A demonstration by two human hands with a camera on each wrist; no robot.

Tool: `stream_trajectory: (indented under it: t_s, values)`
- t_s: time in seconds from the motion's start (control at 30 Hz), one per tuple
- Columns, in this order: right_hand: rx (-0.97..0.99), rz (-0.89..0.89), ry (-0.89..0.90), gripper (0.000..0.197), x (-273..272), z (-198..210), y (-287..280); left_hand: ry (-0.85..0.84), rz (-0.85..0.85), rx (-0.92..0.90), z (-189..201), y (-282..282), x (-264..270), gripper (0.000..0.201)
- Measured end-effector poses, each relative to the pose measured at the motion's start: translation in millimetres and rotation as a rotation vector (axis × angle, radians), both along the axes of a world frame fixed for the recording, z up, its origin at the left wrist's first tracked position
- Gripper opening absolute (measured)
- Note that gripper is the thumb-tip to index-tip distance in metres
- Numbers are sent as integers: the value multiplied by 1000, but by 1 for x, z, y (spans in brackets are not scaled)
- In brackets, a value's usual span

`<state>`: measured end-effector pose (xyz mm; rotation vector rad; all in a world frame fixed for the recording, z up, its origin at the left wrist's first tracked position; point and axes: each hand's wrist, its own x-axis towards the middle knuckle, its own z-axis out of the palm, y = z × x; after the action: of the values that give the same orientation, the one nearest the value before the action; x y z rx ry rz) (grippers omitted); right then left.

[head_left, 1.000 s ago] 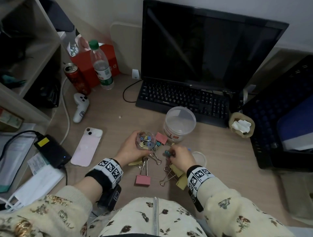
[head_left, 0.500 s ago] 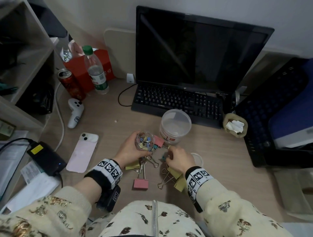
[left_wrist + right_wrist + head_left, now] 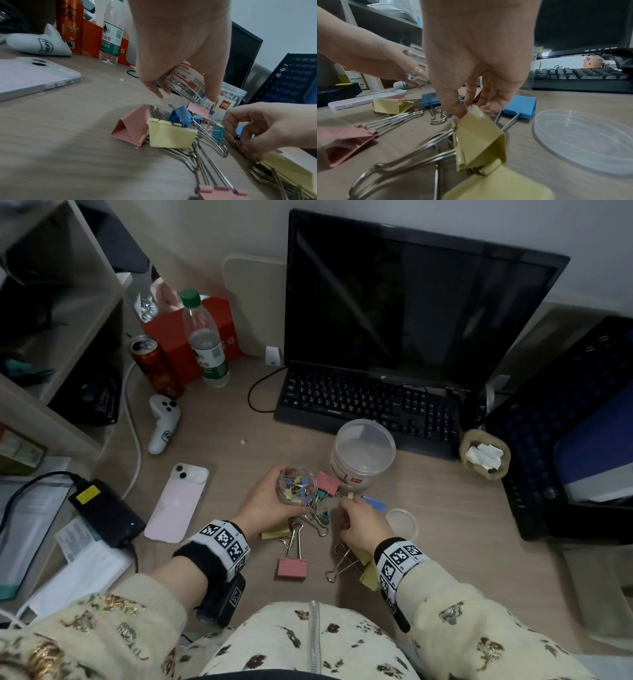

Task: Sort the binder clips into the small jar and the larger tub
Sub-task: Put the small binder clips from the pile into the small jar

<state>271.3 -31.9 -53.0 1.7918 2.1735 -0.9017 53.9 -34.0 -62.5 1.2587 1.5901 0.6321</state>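
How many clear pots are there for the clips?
2. The jar is held in the left hand; the tub stands in front of the keyboard. None seems hidden.

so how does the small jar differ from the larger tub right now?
The small jar is gripped in the left hand, off the desk; the larger tub stands on the desk by the keyboard. The small jar is clear, open-topped and holds small coloured binder clips; the larger tub is frosted, lidded and wider, with a red and white label. Both are round plastic containers.
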Motion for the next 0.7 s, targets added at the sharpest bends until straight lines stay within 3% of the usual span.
stream_trajectory:
  t_s: [0.2, 0.53, 0.7]
  values:
    - [54, -42, 95, 22, 1, 7, 6, 18, 2, 19, 3, 2, -3, 81]
    - [174, -154, 456, 28, -5, 44, 25, 24, -44, 1, 0, 7, 1, 89]
    - [223, -204, 649, 20, -14, 59, 28, 6, -75, -4, 1, 6, 7, 89]
